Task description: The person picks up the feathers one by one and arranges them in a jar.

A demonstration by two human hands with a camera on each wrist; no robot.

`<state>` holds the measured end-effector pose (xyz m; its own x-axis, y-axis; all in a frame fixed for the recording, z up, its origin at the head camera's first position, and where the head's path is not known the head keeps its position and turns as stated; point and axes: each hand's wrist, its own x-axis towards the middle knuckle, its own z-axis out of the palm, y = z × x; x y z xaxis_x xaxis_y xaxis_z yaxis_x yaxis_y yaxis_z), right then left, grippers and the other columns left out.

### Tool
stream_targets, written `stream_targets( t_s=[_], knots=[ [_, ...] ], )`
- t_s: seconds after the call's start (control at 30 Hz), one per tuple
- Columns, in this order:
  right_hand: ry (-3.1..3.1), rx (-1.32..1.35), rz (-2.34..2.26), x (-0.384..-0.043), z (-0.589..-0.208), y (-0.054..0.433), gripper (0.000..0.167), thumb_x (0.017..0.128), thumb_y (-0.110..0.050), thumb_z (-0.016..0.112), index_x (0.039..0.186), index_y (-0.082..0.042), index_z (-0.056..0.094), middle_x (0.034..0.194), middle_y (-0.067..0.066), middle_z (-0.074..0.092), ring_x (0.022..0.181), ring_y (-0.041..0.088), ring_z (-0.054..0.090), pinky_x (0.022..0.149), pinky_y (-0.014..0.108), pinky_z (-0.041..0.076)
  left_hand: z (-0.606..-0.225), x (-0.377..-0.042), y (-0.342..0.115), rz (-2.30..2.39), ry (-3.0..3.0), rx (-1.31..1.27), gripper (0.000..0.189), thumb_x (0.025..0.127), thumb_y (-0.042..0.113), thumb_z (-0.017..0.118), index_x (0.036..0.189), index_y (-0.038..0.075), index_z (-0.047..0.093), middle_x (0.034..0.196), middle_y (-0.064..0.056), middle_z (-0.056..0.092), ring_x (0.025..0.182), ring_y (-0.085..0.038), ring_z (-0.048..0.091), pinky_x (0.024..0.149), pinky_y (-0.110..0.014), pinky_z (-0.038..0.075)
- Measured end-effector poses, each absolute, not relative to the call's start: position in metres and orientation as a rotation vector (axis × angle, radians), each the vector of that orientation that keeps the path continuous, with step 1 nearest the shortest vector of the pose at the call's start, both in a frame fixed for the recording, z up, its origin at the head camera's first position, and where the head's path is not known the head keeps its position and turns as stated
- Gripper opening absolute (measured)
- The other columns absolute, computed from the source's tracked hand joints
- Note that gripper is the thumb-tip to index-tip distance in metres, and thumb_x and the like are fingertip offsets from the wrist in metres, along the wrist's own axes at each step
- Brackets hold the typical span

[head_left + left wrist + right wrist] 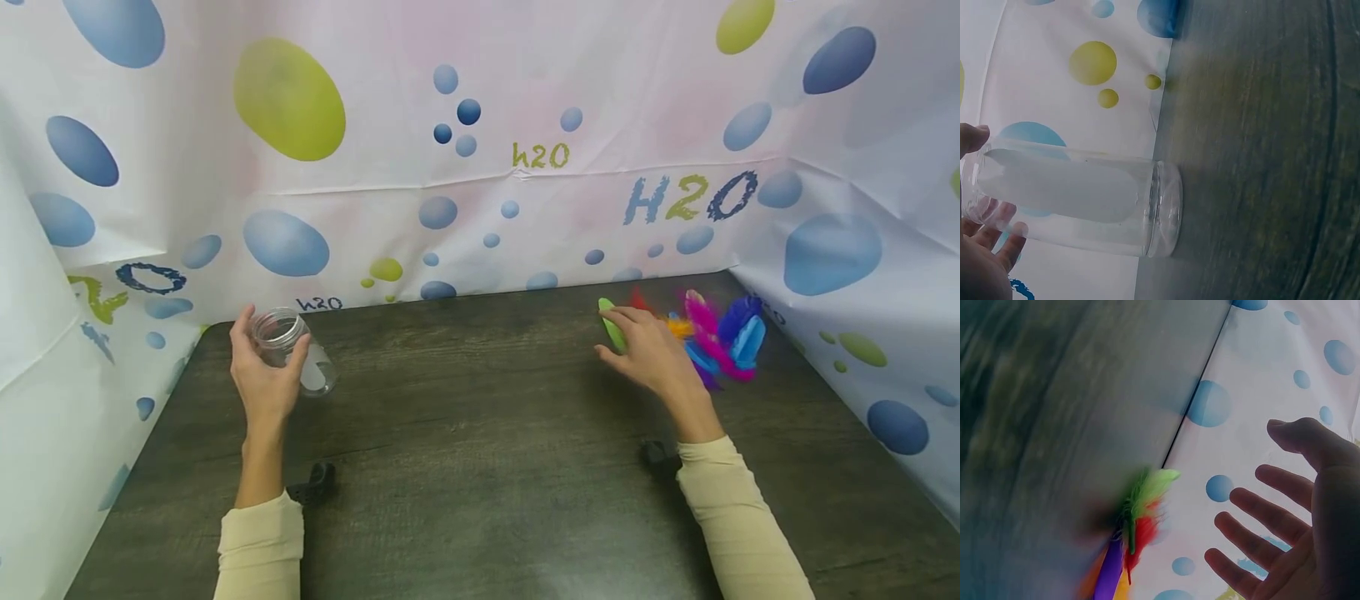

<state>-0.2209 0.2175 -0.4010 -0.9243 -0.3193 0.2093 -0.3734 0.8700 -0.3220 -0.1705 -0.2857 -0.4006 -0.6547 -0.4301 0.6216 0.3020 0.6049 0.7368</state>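
My left hand point(264, 379) grips a clear jar point(319, 367) near its open mouth at the left of the table. In the left wrist view, thumb and fingers lie on either side of the neck of the jar point(1072, 194), which has a pale patch on its wall. My right hand point(651, 350) hovers at the right with fingers spread, holding nothing. Just past its fingertips lies a green feather point(612, 325). Beside and partly behind the hand sits a pile of colourful feathers point(708, 329). The right wrist view shows green, red point(1143, 537), purple and orange feathers below the loose fingers.
The dark wooden table point(465, 433) runs back to a white sheet point(390, 158) with blue and green spots, which also rises at both sides. A small black object point(318, 479) shows by the left wrist, another point(656, 452) by the right.
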Motion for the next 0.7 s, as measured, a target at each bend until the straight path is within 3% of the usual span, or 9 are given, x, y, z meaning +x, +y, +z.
stream_targets(
  t_s=[0.23, 0.47, 0.7],
  knots=[
    [-2.881, 0.53, 0.556, -0.222, -0.402, 0.227, 0.059, 0.091, -0.021, 0.078, 0.14, 0.005, 0.059, 0.14, 0.03, 0.057, 0.124, 0.051, 0.055, 0.104, 0.065, 0.045, -0.399, -0.168, -0.283, -1.089, -2.002, 0.071, 0.074, 0.084, -0.002, 0.081, 0.149, -0.003, 0.046, 0.136, -0.026, 0.06, 0.121, -0.041, 0.06, 0.095, -0.011, 0.042],
    [-2.911, 0.499, 0.55, -0.224, -0.4, 0.233, 0.06, 0.092, -0.021, 0.077, 0.143, 0.004, 0.057, 0.142, 0.03, 0.055, 0.13, 0.052, 0.051, 0.107, 0.066, 0.043, -0.396, -0.169, -0.28, -1.09, -2.009, 0.025, 0.074, 0.081, -0.002, 0.084, 0.146, -0.002, 0.05, 0.131, -0.024, 0.064, 0.116, -0.021, 0.063, 0.091, -0.011, 0.042],
    [-2.967, 0.47, 0.548, -0.227, -0.395, 0.238, 0.062, 0.092, -0.021, 0.077, 0.144, 0.003, 0.056, 0.143, 0.03, 0.054, 0.131, 0.052, 0.051, 0.105, 0.066, 0.044, -0.391, -0.17, -0.279, -1.105, -2.008, -0.029, 0.078, 0.076, -0.002, 0.088, 0.145, -0.001, 0.053, 0.13, -0.024, 0.065, 0.113, -0.015, 0.064, 0.088, -0.01, 0.042]
  ],
)
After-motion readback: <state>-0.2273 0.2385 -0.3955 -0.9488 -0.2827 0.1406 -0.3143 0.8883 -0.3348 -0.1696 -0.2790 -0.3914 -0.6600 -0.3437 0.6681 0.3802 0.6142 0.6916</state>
